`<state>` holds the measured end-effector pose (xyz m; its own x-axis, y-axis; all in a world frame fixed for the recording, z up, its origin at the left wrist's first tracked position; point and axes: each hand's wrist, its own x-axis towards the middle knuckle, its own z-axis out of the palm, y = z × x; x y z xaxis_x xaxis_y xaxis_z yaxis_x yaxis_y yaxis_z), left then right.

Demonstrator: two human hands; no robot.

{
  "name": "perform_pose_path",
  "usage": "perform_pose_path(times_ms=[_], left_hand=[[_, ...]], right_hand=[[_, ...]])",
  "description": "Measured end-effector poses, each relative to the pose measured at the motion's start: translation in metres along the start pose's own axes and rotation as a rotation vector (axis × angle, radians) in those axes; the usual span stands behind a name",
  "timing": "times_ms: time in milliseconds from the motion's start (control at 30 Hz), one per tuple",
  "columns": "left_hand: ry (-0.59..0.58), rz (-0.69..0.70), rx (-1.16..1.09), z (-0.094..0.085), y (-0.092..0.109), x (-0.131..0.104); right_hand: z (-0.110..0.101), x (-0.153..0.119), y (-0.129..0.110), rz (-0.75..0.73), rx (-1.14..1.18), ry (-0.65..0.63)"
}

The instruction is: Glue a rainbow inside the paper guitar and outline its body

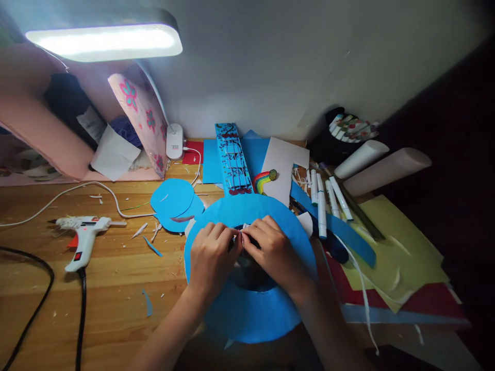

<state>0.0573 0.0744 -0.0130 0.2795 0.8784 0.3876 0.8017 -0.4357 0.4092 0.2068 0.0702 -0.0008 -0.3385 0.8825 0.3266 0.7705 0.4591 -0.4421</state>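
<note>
Head view looks down on a big blue ring (253, 322), which sits in front of the person, near the edge of the wooden bench (124, 293). The ring has a round hole in its middle, and it looks dark inside. Both hands are over the ring. The left hand (212, 252) and the right hand (273, 252) come together at the far side of the hole, with finger tips touching or almost touching. Thumbs and fingers are curled in, as if pinching something tiny. The hands hide that spot, so one cannot tell what is there.

The step in hand looks like small, careful finger work at the edge of the hole. The next move seems to call for a soft, steady pinch and light arms, because pushing hard could bend the blue ring.

A white glue gun (85, 237) lies on its side, well apart to the left. Two round blue pieces (170, 198) overlap near the ring. A blue painted strip (234, 159) lies just beyond it. White markers (322, 208) lie to the right, and a lamp (110, 42) shines above.
</note>
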Motion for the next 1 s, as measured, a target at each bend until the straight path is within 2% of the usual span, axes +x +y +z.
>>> perform_pose_path(times_ms=[467, 733, 1000], left_hand=[[-0.008, 0.009, -0.002, 0.0024, -0.0005, 0.0006], [-0.085, -0.069, -0.157, 0.0012, -0.0018, 0.0034], [-0.125, -0.143, -0.303, -0.0009, -0.0021, 0.0004]], right_hand=[[0.0028, -0.0004, 0.0010, -0.007, -0.019, -0.009], [-0.0004, -0.0044, 0.0007, -0.001, 0.034, 0.045], [-0.0013, -0.0080, 0.0043, 0.052, 0.188, 0.092]])
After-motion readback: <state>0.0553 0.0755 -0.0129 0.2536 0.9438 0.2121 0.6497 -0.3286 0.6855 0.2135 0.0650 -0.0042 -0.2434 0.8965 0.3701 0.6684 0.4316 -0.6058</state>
